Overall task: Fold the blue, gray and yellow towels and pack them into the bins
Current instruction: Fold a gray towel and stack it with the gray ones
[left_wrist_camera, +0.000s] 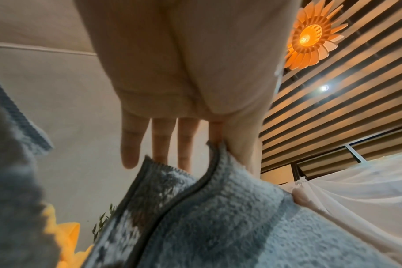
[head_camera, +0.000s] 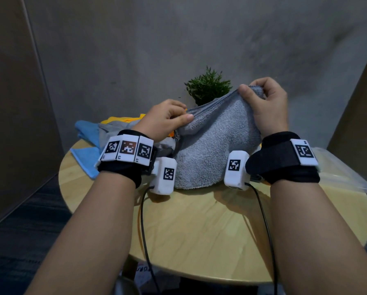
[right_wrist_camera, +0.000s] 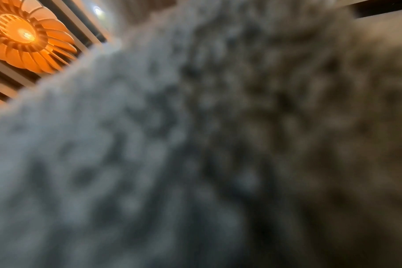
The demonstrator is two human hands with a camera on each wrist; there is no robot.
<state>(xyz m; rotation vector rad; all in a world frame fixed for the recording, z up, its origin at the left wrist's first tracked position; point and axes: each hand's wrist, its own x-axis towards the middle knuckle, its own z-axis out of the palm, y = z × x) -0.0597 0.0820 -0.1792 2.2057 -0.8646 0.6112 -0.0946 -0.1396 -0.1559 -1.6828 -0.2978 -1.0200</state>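
Observation:
A gray towel (head_camera: 210, 145) hangs above the round wooden table (head_camera: 199, 231), its lower edge touching the top. My left hand (head_camera: 167, 118) pinches its upper left edge between thumb and forefinger. My right hand (head_camera: 263, 99) grips the upper right corner, held higher. The left wrist view has that hand (left_wrist_camera: 218, 141) pinching the gray towel (left_wrist_camera: 218, 226) at its hem, the other fingers straight. Blurred gray towel (right_wrist_camera: 195, 163) fills the right wrist view and hides that hand. Behind my left hand lie a blue towel (head_camera: 84, 133), a yellow towel (head_camera: 123, 119) and another gray towel (head_camera: 112, 129).
A clear plastic bin (head_camera: 338, 173) stands at the table's right edge. A small green plant (head_camera: 208, 86) stands at the back behind the towel. Gray walls close in behind the table. Cables run from the wrist cameras over the near table edge.

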